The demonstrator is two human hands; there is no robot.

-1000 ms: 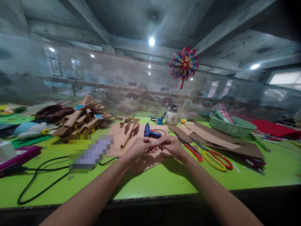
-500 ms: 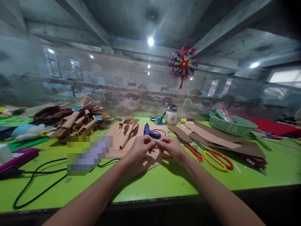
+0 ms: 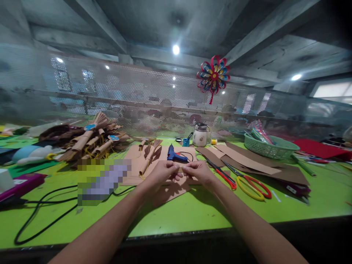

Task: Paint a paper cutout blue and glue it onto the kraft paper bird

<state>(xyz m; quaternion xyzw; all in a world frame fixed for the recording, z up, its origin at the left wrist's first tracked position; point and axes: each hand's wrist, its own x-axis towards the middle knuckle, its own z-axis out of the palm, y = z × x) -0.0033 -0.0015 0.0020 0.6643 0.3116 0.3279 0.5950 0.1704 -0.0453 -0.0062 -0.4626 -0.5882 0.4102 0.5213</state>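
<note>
Between both hands (image 3: 165, 172) (image 3: 200, 171), small strip (image 3: 180, 169)

Bare forearms (image 3: 110, 220) are tapering smoothly into slim wrists (image 3: 143, 187) (the view is cropping both arms below), and the left hand (image 3: 162, 173) and right hand (image 3: 200, 172) are showing bare too.

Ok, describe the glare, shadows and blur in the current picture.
Head view: the central ceiling lamp glares with a halo; head view: a dark shadow lies beside the right forearm on the green table; head view: shapes behind the perforated screen look hazy.
</note>
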